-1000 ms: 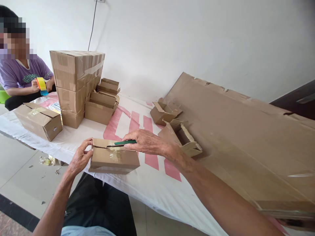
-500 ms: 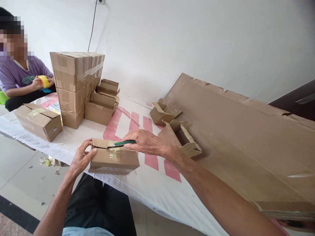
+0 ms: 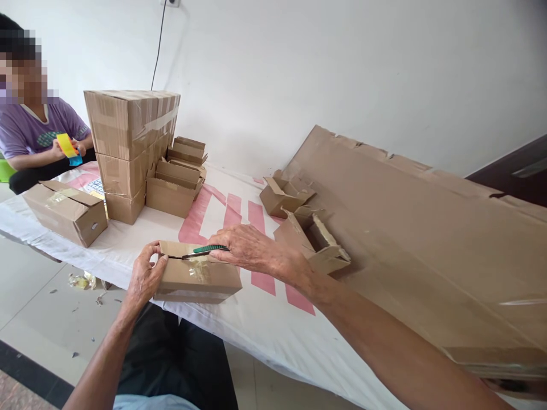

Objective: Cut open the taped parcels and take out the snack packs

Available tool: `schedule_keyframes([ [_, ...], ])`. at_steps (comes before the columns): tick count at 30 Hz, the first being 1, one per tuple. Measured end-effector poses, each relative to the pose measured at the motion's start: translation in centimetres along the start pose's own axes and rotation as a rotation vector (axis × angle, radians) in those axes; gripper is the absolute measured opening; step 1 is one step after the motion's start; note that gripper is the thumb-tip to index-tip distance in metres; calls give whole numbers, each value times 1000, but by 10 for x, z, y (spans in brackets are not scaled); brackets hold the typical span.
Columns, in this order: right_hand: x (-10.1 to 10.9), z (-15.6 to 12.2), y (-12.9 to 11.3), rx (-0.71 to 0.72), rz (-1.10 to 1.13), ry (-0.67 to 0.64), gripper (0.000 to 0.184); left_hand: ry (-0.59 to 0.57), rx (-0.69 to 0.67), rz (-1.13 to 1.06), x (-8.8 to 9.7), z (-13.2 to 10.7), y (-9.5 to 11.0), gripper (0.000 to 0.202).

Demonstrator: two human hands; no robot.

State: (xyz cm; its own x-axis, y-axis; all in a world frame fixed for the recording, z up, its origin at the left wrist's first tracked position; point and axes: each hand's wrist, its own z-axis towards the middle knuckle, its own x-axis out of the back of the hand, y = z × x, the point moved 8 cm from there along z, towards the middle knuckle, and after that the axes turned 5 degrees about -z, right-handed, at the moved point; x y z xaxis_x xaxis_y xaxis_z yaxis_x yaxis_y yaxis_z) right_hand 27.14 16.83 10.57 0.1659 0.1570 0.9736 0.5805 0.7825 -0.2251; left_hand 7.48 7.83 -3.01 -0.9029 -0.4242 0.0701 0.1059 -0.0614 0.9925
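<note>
A small cardboard box lies at the table's front edge, with clear tape across the seam of its top flaps. My left hand grips the box's left end, thumb on the top and fingers around the far corner. In my right hand is a green box cutter, held low over the top. Its blade end points left and lies along the seam between the flaps, left of the tape. How deep the tip goes in is hidden.
Stacked cardboard boxes stand at the back left, with open boxes beside them. A taped box sits at left. More open boxes lie by a large cardboard sheet. A person at far left holds a yellow-and-blue object.
My right hand has slid slightly left along the seam with the box cutter. My left hand stays on the box. The other person has turned the yellow-and-blue object.
</note>
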Motion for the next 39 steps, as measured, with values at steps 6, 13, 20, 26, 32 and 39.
schedule_keyframes([
  [6,-6,6,-23,46,-485,-247,25,6,-53,34,-2,-4,6,24],
  [13,-14,4,-18,140,-573,-228,27,-4,-25,131,0,-1,8,27],
  [20,-8,-37,56,102,-319,-124,26,-40,-27,147,2,0,11,27],
  [26,-13,-105,135,-235,194,146,43,-69,-85,114,0,4,13,37],
  [32,-146,-163,174,-548,126,396,46,-205,-118,157,8,6,28,54],
  [39,-173,-170,157,-594,175,621,38,-340,-69,133,20,15,31,63],
])
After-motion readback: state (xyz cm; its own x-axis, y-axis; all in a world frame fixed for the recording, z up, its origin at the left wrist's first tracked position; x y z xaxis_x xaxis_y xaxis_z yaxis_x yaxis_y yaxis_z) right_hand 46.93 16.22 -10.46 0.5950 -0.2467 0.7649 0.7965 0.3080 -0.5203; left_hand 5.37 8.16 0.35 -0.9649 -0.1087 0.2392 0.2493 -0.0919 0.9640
